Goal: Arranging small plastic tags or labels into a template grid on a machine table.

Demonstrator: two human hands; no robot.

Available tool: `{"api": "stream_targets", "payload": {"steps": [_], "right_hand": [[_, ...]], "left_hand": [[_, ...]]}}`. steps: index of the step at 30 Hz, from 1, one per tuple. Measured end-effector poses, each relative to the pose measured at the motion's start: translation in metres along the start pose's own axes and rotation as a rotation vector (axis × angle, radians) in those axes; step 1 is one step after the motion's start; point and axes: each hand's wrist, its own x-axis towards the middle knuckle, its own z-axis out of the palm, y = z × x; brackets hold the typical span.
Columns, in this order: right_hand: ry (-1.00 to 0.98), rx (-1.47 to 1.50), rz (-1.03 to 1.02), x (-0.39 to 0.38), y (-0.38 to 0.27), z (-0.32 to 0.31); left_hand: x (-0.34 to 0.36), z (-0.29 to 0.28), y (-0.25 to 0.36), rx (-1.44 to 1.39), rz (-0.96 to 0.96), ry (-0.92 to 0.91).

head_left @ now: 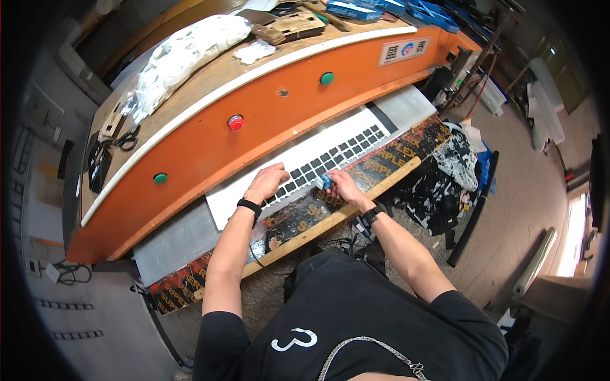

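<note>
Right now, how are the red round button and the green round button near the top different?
The red round button sits lower on the orange machine panel, closer to the left hand. The green round button sits higher and further right, above the right hand. They differ in colour. Both are round and on the same panel.

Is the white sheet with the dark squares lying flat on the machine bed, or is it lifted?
Flat: the white sheet lies on the bed, left hand resting on it.
</note>
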Motion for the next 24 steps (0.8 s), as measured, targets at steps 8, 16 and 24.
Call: {"api": "stream_targets", "payload": {"steps": [8, 16, 24], "right_hand": [[0.047, -0.050, -0.148, -0.016, 0.027, -0.019], [0.036, 0.005, -0.129, -0.024, 0.018, -0.016], [0.074, 0.019, -0.132, -0.029, 0.013, -0.015]], "left_hand": [[0.021, -0.011, -0.006, 0.071, 0.147, -0.115], [0.028, -0.011, -0.011, 0.067, 0.178, -0.208], [0.024, -0.012, 0.000, 0.050, 0.143, -0.167]]}}
